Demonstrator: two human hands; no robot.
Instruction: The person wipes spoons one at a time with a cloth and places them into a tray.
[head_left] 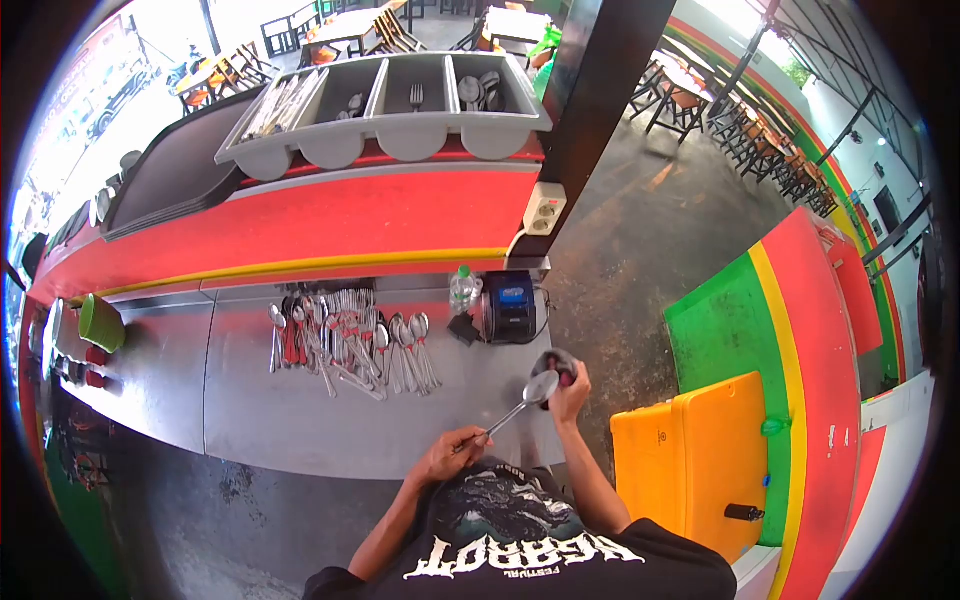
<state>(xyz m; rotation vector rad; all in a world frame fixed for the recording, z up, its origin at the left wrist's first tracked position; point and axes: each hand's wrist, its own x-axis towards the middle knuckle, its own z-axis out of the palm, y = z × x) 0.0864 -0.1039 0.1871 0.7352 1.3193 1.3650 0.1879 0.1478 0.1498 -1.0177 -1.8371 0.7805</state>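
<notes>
My left hand [456, 452] is closed around the handle end of a metal spoon [541, 387], just above the counter's front edge. At the spoon's bowl, my right hand [570, 396] grips a dark cloth [556, 366] with pinkish patches, and the cloth lies behind and beside the bowl. A pile of spoons and forks [350, 335] is spread on the steel counter [260, 412] to the left of my hands. Up on the red ledge stands a grey cutlery tray [400, 122] whose compartments hold cutlery.
A clear bottle [463, 290] and a black device [509, 308] stand at the counter's back. A green container [101, 322] is at far left. Dark trays [180, 160] lie on the ledge. An orange box [690, 465] stands at right, and a black pillar [600, 100] rises behind.
</notes>
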